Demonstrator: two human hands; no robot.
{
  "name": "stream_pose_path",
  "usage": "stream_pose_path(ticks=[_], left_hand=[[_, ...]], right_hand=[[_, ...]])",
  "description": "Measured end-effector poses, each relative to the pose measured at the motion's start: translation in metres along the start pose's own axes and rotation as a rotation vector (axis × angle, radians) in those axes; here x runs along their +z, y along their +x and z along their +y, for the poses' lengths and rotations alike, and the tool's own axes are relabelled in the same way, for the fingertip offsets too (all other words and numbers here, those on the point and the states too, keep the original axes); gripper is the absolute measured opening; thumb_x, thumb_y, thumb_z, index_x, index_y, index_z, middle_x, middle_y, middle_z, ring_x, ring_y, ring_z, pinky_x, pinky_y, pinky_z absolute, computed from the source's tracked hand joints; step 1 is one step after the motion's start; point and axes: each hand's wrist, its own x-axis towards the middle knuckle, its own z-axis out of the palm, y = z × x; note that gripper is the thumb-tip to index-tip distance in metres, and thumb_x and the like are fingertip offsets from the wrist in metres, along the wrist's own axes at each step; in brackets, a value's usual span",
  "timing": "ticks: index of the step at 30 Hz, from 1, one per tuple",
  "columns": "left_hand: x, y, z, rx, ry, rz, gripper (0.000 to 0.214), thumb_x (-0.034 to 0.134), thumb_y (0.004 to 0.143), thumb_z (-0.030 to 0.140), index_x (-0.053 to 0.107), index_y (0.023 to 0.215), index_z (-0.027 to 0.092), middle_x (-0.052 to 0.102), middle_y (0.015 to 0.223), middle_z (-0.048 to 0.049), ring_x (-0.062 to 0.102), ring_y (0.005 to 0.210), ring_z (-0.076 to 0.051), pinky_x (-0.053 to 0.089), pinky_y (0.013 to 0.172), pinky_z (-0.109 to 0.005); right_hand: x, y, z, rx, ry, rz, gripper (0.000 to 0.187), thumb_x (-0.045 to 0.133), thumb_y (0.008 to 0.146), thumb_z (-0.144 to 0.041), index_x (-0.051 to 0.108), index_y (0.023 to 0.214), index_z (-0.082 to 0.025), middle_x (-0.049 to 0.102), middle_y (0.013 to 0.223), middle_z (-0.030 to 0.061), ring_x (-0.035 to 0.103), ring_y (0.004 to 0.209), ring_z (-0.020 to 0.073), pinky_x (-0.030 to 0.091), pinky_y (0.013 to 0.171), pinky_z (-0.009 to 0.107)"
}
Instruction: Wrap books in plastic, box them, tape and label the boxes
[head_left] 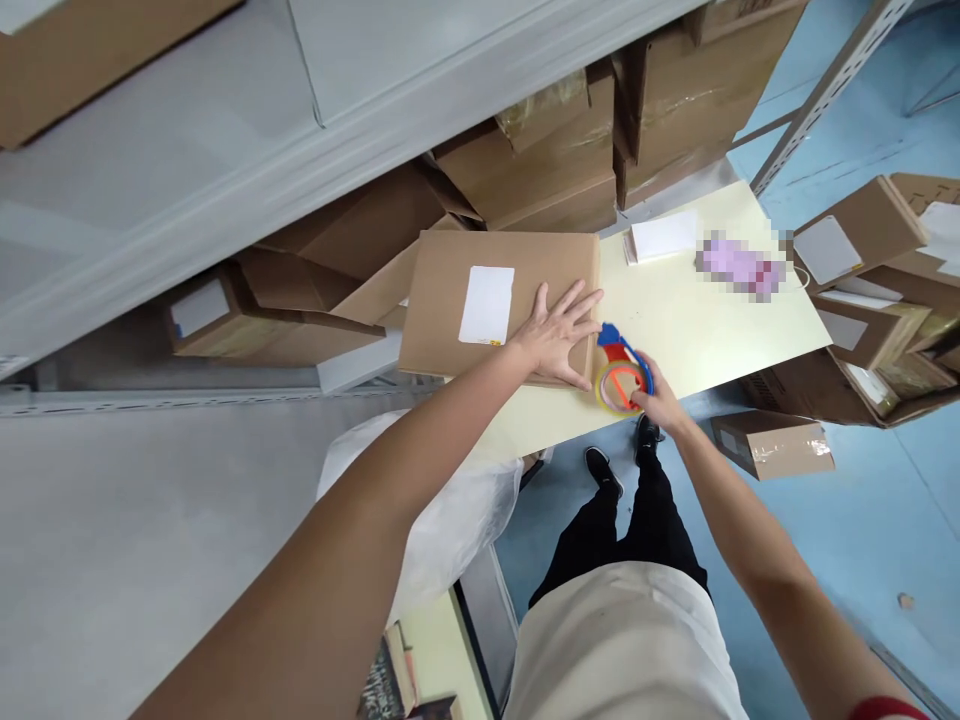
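A closed cardboard box (442, 300) with a white label (486, 305) on its top lies on the pale yellow table (690, 320). Flat on the box's right part rests my left hand (556, 335), its fingers spread. My right hand (660, 395) grips a tape dispenser (609, 334), blue and red, carrying a roll of clear tape with an orange hub. The dispenser is beside the box's near right corner; whether its tape touches the box I cannot tell.
Behind the table, cardboard boxes (540, 150) line a grey shelf (225, 150). White papers (664, 236) and a blurred pinkish item (741, 266) lie on the table's right part. More boxes (862, 330) stand right on the blue floor. A white plastic bag (450, 530) hangs below the table's near left edge.
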Motion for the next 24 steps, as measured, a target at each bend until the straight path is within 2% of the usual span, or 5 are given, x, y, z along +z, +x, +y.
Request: stream_pose_path(ticks=[4,7,14,18,24], left_hand=[[0.002,0.001,-0.002,0.013,-0.018,0.018,0.097,0.070,0.058,0.079,0.057,0.137,0.025,0.006,0.169,-0.0093,-0.002,0.150,-0.050,-0.003,0.114,-0.074],[0.003,0.002,-0.001,0.017,-0.032,0.025,0.096,0.070,0.059,0.079,0.058,0.136,0.023,0.006,0.169,-0.0092,-0.005,0.150,-0.051,-0.003,0.114,-0.073],[-0.004,0.007,0.000,-0.119,-0.052,0.047,0.097,0.070,0.061,0.077,0.054,0.138,0.021,0.001,0.169,-0.0093,-0.010,0.149,-0.050,0.000,0.114,-0.073],[-0.013,0.018,-0.004,-0.336,-0.086,0.088,0.096,0.063,0.068,0.079,0.048,0.142,0.020,0.001,0.168,-0.0126,-0.007,0.150,-0.049,0.006,0.114,-0.073],[-0.039,0.031,-0.036,-0.435,-0.176,0.112,0.104,0.063,0.072,0.075,0.027,0.155,0.025,0.012,0.168,-0.0120,0.008,0.151,-0.044,0.016,0.118,-0.064]], right_hand=[[0.031,-0.076,0.037,0.094,0.069,0.018,0.082,0.058,0.063,-0.017,0.038,0.142,-0.027,0.058,0.133,0.0081,0.060,0.113,0.0256,0.047,0.103,0.044],[0.064,-0.107,0.050,0.096,0.126,0.071,0.082,0.059,0.064,-0.018,0.037,0.142,-0.026,0.057,0.133,0.0089,0.061,0.112,0.0249,0.046,0.104,0.043],[0.133,-0.094,0.038,0.087,0.365,0.342,0.085,0.058,0.065,-0.021,0.028,0.145,-0.023,0.056,0.135,0.0112,0.060,0.116,0.0245,0.047,0.105,0.044],[0.118,-0.051,0.028,0.055,0.378,0.376,0.085,0.056,0.065,-0.021,0.029,0.145,-0.024,0.056,0.134,0.0105,0.059,0.116,0.0245,0.048,0.103,0.044],[0.050,0.043,0.011,-0.064,0.185,0.281,0.079,0.053,0.066,-0.021,0.031,0.142,-0.026,0.053,0.136,0.0100,0.056,0.119,0.0253,0.048,0.102,0.045]])
